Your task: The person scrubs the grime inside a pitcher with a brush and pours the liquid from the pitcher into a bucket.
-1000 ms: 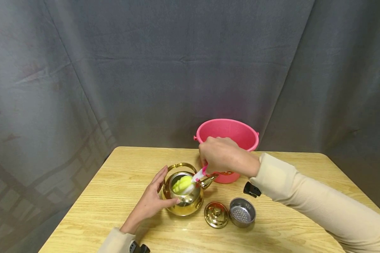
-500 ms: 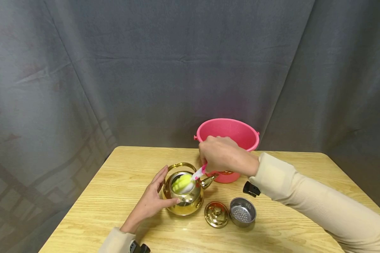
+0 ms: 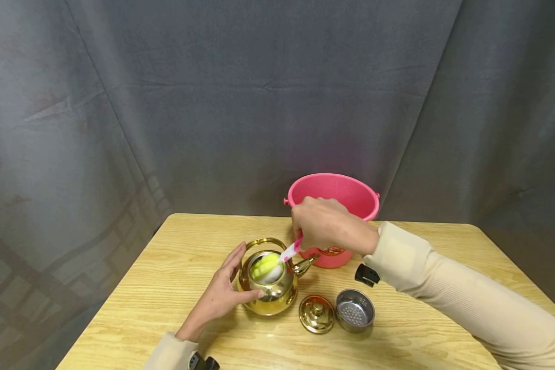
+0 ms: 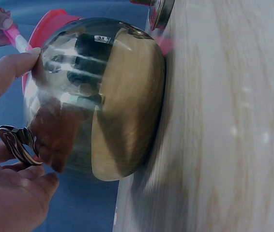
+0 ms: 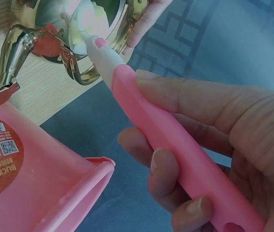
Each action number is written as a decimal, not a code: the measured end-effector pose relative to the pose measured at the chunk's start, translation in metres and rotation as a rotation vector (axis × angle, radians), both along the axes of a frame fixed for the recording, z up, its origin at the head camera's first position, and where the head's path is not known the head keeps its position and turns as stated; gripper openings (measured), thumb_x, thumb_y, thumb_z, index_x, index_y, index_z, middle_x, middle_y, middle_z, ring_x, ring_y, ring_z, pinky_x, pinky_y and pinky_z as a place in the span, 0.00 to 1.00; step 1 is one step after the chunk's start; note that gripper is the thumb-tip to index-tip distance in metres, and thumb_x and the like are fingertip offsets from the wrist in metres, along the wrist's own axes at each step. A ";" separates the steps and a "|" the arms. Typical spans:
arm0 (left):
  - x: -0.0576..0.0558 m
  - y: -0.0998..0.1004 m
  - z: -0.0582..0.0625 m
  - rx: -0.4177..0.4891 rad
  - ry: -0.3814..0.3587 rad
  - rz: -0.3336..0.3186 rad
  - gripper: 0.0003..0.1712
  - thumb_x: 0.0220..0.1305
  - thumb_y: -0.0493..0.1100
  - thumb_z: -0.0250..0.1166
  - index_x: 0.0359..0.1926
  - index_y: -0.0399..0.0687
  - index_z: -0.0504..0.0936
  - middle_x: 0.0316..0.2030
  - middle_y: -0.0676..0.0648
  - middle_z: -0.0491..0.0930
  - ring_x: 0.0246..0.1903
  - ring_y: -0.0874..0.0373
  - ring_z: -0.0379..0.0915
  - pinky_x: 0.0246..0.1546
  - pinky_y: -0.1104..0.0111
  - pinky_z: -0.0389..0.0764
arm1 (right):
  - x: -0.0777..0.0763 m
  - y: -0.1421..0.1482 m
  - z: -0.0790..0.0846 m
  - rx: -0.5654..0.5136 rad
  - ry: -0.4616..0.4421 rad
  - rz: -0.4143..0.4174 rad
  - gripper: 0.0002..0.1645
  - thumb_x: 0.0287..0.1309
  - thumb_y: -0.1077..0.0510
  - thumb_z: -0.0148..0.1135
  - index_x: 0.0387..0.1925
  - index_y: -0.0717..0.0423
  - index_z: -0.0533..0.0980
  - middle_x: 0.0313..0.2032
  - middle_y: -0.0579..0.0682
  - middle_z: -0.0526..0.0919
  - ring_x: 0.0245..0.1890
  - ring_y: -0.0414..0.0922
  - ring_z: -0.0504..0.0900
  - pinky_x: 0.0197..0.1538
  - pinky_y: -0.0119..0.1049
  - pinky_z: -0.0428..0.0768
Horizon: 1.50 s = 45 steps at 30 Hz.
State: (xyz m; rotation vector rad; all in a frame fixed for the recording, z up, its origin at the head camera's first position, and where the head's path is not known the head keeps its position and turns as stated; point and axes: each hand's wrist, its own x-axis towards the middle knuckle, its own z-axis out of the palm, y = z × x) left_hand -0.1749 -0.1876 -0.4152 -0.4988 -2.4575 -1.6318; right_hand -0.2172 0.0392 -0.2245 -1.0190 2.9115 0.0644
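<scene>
A shiny gold kettle point(image 3: 270, 306) stands lidless on the table, its spout towards the back right and its arched handle up. My left hand point(image 3: 218, 294) holds its left side, thumb on the front of the body and fingers round the back near the handle's base. My right hand point(image 3: 326, 223) grips the pink handle of a sponge cleaning brush point(image 5: 175, 140), thumb along the top and fingers curled beneath. The yellow and white sponge head point(image 3: 265, 267) sits inside the kettle's mouth, its lower part hidden by the rim. The brush slants up over the spout side.
A pink bucket point(image 3: 358, 198) stands behind the kettle, under my right hand. The gold kettle lid point(image 3: 316, 314) lies right of the kettle, beside a perforated steel strainer cup point(image 3: 354, 310). All stand on a wooden table point(image 3: 176, 267) with a grey curtain behind.
The sponge head has shifted slightly inside the kettle, and my right hand has risen a little with the brush. My left hand and the kettle stay put.
</scene>
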 end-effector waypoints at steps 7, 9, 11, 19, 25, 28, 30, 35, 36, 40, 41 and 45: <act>0.002 0.001 0.000 -0.017 -0.006 0.015 0.65 0.39 0.46 0.82 0.74 0.41 0.53 0.74 0.48 0.48 0.71 0.49 0.46 0.68 0.57 0.53 | -0.001 -0.001 0.000 -0.001 0.004 0.011 0.11 0.40 0.56 0.80 0.18 0.40 0.83 0.18 0.34 0.77 0.23 0.42 0.76 0.22 0.37 0.76; 0.002 0.001 0.000 -0.011 -0.004 0.011 0.65 0.39 0.45 0.82 0.74 0.40 0.53 0.74 0.47 0.48 0.71 0.48 0.46 0.68 0.57 0.53 | -0.002 -0.001 -0.001 -0.003 0.007 0.018 0.11 0.41 0.56 0.79 0.18 0.40 0.83 0.18 0.34 0.77 0.23 0.41 0.75 0.22 0.37 0.76; 0.002 0.002 0.000 -0.009 0.000 0.005 0.64 0.39 0.45 0.82 0.74 0.39 0.53 0.74 0.46 0.48 0.71 0.48 0.46 0.68 0.57 0.53 | -0.002 -0.001 -0.001 -0.005 0.010 0.021 0.11 0.41 0.56 0.79 0.18 0.39 0.83 0.18 0.34 0.77 0.23 0.41 0.75 0.22 0.37 0.76; 0.002 0.003 0.001 -0.019 -0.012 0.010 0.64 0.39 0.45 0.81 0.74 0.41 0.53 0.74 0.51 0.48 0.71 0.51 0.46 0.68 0.59 0.53 | -0.002 -0.002 0.000 -0.006 0.017 0.020 0.10 0.42 0.56 0.79 0.19 0.38 0.83 0.18 0.34 0.77 0.24 0.41 0.75 0.22 0.37 0.76; 0.002 0.003 0.001 -0.016 -0.005 0.010 0.64 0.39 0.45 0.82 0.74 0.40 0.53 0.74 0.51 0.48 0.71 0.50 0.46 0.68 0.58 0.53 | -0.001 -0.004 -0.001 -0.004 0.019 0.026 0.09 0.42 0.55 0.79 0.20 0.38 0.84 0.17 0.34 0.76 0.23 0.41 0.75 0.20 0.36 0.76; 0.002 0.003 0.000 -0.017 0.005 0.007 0.64 0.39 0.45 0.82 0.74 0.39 0.53 0.74 0.50 0.48 0.71 0.49 0.46 0.68 0.56 0.53 | 0.000 -0.005 -0.001 -0.003 0.026 0.038 0.09 0.42 0.55 0.79 0.19 0.38 0.84 0.16 0.35 0.76 0.22 0.41 0.75 0.20 0.35 0.75; 0.002 0.003 0.000 -0.018 0.009 0.005 0.65 0.39 0.46 0.82 0.74 0.39 0.53 0.74 0.50 0.48 0.71 0.48 0.46 0.68 0.56 0.53 | 0.001 -0.006 -0.001 -0.004 0.031 0.047 0.09 0.42 0.55 0.79 0.18 0.39 0.83 0.16 0.34 0.76 0.22 0.41 0.75 0.20 0.35 0.76; 0.002 0.002 0.000 -0.015 0.003 0.006 0.65 0.39 0.45 0.82 0.74 0.39 0.53 0.74 0.51 0.48 0.71 0.49 0.46 0.68 0.57 0.53 | 0.003 -0.008 -0.001 -0.007 0.031 0.048 0.09 0.44 0.56 0.78 0.17 0.41 0.83 0.15 0.35 0.75 0.20 0.41 0.76 0.20 0.35 0.76; 0.002 0.002 0.001 -0.014 0.001 0.007 0.64 0.39 0.45 0.82 0.74 0.39 0.53 0.74 0.51 0.48 0.71 0.49 0.46 0.68 0.57 0.53 | 0.004 -0.009 -0.001 -0.005 0.033 0.045 0.10 0.44 0.56 0.78 0.17 0.41 0.83 0.15 0.35 0.75 0.20 0.41 0.76 0.20 0.35 0.76; 0.002 0.003 0.001 -0.016 0.000 0.009 0.64 0.39 0.45 0.82 0.74 0.39 0.53 0.74 0.50 0.48 0.71 0.49 0.46 0.68 0.57 0.53 | 0.005 -0.010 -0.001 0.002 0.051 0.051 0.13 0.44 0.57 0.76 0.14 0.40 0.80 0.13 0.35 0.75 0.19 0.40 0.75 0.19 0.34 0.75; 0.002 0.003 0.001 -0.015 0.000 0.007 0.64 0.40 0.45 0.81 0.74 0.39 0.53 0.74 0.50 0.48 0.71 0.49 0.46 0.68 0.57 0.53 | 0.005 -0.010 -0.002 0.005 0.057 0.052 0.14 0.44 0.57 0.76 0.13 0.40 0.79 0.13 0.35 0.75 0.19 0.40 0.75 0.19 0.33 0.75; 0.002 0.003 0.000 -0.014 0.004 -0.001 0.64 0.41 0.45 0.81 0.74 0.38 0.52 0.74 0.48 0.47 0.71 0.47 0.45 0.68 0.55 0.52 | 0.006 -0.012 -0.002 0.010 0.066 0.056 0.15 0.45 0.57 0.76 0.13 0.40 0.79 0.13 0.35 0.74 0.19 0.40 0.75 0.19 0.32 0.75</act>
